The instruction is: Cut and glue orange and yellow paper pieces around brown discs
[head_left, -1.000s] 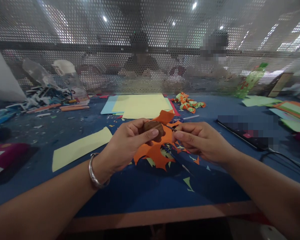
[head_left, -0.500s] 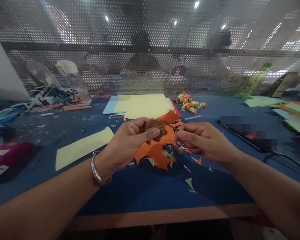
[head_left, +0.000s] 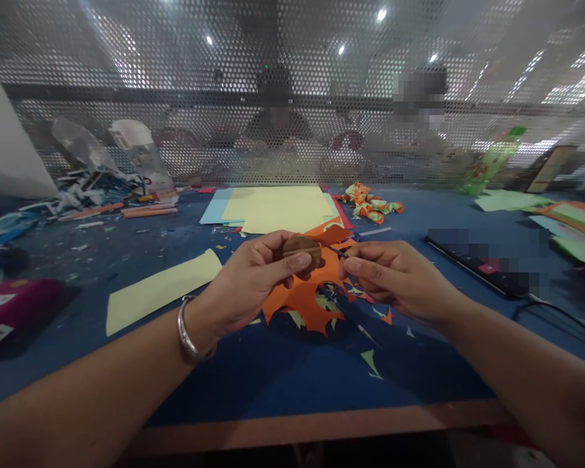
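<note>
My left hand (head_left: pixel 244 279), with a silver bangle at its wrist, pinches a round brown disc (head_left: pixel 301 244) that has a wood-like grain. In my right hand (head_left: pixel 394 273), thumb and fingers close around a thin dark pointed tool (head_left: pixel 335 249) whose exact kind is unclear. Its tip points left and reaches close to the disc's right edge; whether they touch cannot be made out. Behind and below the disc is an orange paper sheet (head_left: pixel 292 302) with curved cut-outs. Small green paper scraps (head_left: pixel 369 361) lie nearer the table's front edge.
Yellow and blue sheets (head_left: pixel 277 205) are stacked at the back. A pale yellow strip (head_left: pixel 160 289) lies left, beyond it a white-lided bottle (head_left: pixel 139 146). On the right lie a phone (head_left: pixel 478 263) with a cable and a green bottle (head_left: pixel 494 156). A perforated metal screen (head_left: pixel 195 140) stands behind.
The tool's tip has moved slightly left, closer to the disc. The orange paper behind the disc has shifted a little. Both hands keep their hold, and the view has tilted very slightly.
</note>
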### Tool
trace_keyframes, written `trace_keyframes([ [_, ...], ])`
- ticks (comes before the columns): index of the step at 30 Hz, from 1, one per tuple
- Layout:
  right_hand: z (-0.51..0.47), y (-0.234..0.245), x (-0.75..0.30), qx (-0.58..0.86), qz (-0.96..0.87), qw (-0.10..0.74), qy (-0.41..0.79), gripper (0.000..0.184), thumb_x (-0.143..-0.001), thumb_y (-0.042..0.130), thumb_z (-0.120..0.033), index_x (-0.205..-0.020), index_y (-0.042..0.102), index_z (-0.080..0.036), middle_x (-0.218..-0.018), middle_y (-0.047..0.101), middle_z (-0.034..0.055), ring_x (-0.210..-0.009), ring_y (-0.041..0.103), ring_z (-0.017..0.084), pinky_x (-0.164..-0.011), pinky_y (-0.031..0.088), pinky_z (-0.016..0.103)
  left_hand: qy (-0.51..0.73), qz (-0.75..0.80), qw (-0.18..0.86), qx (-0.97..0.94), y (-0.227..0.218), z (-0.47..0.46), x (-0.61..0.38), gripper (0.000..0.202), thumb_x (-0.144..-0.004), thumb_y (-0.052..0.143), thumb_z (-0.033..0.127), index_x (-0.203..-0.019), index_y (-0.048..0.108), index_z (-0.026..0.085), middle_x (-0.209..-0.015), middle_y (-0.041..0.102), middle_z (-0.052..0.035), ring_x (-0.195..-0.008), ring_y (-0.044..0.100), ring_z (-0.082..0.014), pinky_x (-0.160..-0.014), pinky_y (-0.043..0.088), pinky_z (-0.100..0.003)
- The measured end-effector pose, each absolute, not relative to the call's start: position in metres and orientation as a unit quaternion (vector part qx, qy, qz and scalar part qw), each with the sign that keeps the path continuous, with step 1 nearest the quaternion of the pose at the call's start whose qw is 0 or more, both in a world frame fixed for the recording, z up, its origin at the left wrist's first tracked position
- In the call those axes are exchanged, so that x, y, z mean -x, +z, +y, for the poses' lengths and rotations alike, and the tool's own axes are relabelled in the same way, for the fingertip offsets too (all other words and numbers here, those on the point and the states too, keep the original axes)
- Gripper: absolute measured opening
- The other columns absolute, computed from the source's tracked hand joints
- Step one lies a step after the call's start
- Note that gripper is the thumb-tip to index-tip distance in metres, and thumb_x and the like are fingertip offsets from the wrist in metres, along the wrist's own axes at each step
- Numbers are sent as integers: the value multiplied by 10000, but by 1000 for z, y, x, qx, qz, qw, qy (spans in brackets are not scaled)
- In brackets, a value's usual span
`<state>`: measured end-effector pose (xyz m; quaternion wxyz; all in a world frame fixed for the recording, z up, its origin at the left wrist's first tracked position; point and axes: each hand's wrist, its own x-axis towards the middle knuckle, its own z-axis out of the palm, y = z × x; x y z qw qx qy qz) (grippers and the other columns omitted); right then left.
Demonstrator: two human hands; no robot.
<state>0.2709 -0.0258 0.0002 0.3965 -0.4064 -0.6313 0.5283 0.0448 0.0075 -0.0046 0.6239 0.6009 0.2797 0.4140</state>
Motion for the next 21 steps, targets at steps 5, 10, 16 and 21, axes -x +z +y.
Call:
trace_keyframes([
  [5,-26,0,-271,404,-636,387,531,364,-903,676,-482,-767,611,-151,-539,243,-104,-451,157,31,-389,128,184,404,283,633,-596,-4,6,-44,152,-848,768,247,-970,711,176,-827,636,29,-706,532,-58,-569,399,-157],
  [10,-25,-3,-272,405,-641,386,525,363,-915,665,-470,-755,593,-152,-533,237,-107,-449,163,33,-391,131,188,401,287,629,-601,-1,5,-45,125,-869,745,243,-957,696,169,-816,623,33,-713,536,-54,-571,409,-151],
  [16,-25,-2,-271,407,-642,390,519,364,-914,667,-466,-750,591,-151,-539,247,-103,-456,177,34,-399,154,182,394,289,624,-610,-1,4,-47,132,-873,738,254,-957,692,163,-829,630,22,-725,537,-62,-572,408,-156],
  [21,-25,-3,-271,410,-641,388,520,351,-912,668,-466,-772,607,-150,-527,236,-108,-447,166,36,-393,143,185,383,283,626,-618,-2,4,-46,125,-877,735,266,-932,686,165,-832,626,23,-714,519,-59,-578,401,-158],
])
